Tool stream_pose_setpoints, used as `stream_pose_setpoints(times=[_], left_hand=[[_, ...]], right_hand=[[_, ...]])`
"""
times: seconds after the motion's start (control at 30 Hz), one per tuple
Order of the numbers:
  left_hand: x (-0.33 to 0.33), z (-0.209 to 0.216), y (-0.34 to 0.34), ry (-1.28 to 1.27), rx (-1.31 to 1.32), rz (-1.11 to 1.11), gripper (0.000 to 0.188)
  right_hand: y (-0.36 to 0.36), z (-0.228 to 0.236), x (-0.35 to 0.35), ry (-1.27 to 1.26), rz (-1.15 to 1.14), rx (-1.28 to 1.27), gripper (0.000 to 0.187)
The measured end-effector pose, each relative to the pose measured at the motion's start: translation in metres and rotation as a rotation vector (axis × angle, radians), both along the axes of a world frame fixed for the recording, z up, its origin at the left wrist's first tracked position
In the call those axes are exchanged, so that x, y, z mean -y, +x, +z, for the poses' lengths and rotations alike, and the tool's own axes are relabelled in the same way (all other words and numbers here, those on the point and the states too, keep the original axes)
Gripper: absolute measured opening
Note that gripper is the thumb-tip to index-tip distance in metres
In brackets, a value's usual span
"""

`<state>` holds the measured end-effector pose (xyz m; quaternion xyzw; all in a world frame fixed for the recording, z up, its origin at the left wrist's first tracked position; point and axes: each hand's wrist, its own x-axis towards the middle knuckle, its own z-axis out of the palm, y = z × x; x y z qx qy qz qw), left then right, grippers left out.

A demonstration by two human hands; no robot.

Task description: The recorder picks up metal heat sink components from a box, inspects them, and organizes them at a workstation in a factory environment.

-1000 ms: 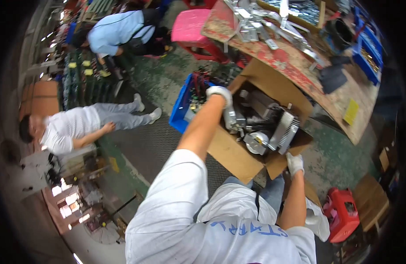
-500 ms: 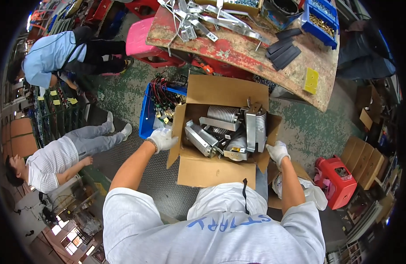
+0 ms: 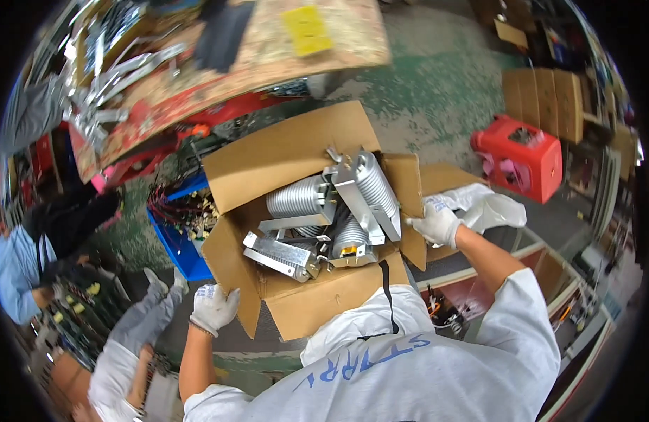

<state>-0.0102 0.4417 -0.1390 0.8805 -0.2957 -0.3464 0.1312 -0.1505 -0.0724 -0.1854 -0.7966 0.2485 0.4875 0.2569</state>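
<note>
Two gloved hands grip an open cardboard box (image 3: 317, 295) held against the person's front: the left hand (image 3: 213, 308) clasps its left wall flap, the right hand (image 3: 437, 224) pinches its right flap. Ribbed metal cylinders (image 3: 303, 200) and brackets fill it, so it likely handles heavy; the flaps look soft, and the bottom corners would be a safer hold.

An open cardboard box (image 3: 303, 211) held ribbed metal cylinders (image 3: 296, 198) and flat brackets (image 3: 278, 252). The gloved left hand (image 3: 213, 308) gripped the box's left flap; the gloved right hand (image 3: 437, 224) gripped the right flap. A blue crate (image 3: 175, 243) stood just beside the box, and a red container (image 3: 518, 156) stood well apart.
</note>
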Motion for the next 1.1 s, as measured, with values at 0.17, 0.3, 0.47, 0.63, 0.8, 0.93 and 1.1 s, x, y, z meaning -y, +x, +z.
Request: stream_pose_setpoints(times=[0.17,0.3,0.47,0.63,0.8,0.93,1.1], left_hand=[[0.030,0.010,0.026,0.099,-0.085,-0.090,0.018],[0.079,0.019,0.048,0.233,-0.172,-0.168,0.022],[0.192,0.002,0.048,0.188,-0.170,-0.229,0.028],[0.294,0.011,0.065,0.225,-0.154,-0.446,0.029],[0.436,0.043,0.104,0.286,-0.186,-0.648,0.028],[0.530,0.060,0.138,0.309,-0.153,-0.827,0.035],[0.650,0.084,0.175,0.356,-0.165,-0.959,0.038]], right_hand=[[0.000,0.040,0.006,-0.012,-0.035,0.079,0.049],[-0.022,0.037,0.029,-0.047,-0.158,0.092,0.047],[-0.071,0.035,0.124,-0.052,-0.144,0.112,0.050],[-0.107,0.053,0.168,-0.030,-0.447,-0.055,0.044],[-0.168,0.043,0.208,-0.086,-0.680,0.098,0.051],[-0.170,0.085,0.235,-0.017,-0.989,0.076,0.048],[-0.158,0.131,0.274,-0.046,-1.288,0.066,0.046]])
